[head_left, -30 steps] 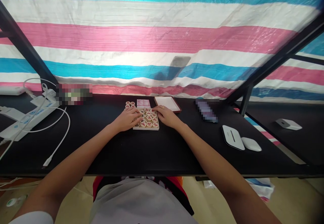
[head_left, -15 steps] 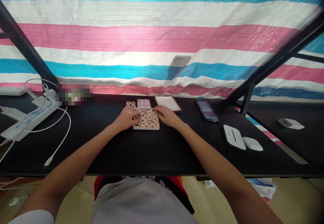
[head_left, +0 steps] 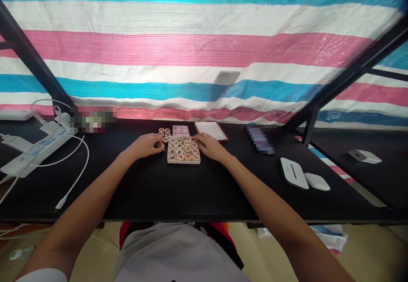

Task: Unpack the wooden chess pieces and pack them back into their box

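Observation:
A shallow white box holds rows of round Chinese chess pieces with black and red characters. My left hand is left of the box, thumb and fingers pinched around a chess piece at the table surface. Just beyond it, several more chess pieces stand grouped on the table. At the box's far right corner, my right hand grips the edge with its fingers over the rim; the thumb is mostly hidden.
Behind the box lie a folded pink-and-white sheet and a box lid, inside up. A phone, a white flat device and a white mouse are to the right. Left are a power strip and white cables.
My left hand has moved left from over the box to the table beside it, with a chess piece now at its fingertips. My right hand has stayed at the box's corner.

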The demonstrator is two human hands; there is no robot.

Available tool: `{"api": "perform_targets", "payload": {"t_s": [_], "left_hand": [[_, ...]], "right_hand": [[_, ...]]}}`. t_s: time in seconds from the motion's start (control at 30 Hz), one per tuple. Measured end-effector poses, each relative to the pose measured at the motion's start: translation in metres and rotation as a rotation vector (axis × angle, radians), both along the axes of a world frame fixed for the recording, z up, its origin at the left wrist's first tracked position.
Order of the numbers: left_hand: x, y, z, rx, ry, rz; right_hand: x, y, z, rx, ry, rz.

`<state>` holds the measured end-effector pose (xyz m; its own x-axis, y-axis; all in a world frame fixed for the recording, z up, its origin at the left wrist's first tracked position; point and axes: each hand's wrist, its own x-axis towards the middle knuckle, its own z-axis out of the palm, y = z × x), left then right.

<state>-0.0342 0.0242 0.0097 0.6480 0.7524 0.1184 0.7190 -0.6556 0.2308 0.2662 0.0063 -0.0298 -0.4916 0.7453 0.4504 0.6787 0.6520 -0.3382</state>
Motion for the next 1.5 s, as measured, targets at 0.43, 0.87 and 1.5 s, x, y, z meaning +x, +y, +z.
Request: {"api": "perform_targets", "payload": {"t_s": [0.43, 0.87, 1.5], "left_hand": [[-0.006, 0.005, 0.0, 0.008, 0.095, 0.107], [0.018, -0.019, 0.005, 0.088, -0.125, -0.093], [0.042, -0.035, -0.004, -0.028, -0.249, -0.212]], "right_hand": [[0.0, 0.0, 0.001, 0.003, 0.006, 0.01], [0.0, 0.0, 0.0, 0.008, 0.003, 0.006], [0.0, 0.0, 0.001, 0.003, 0.006, 0.008]]}}
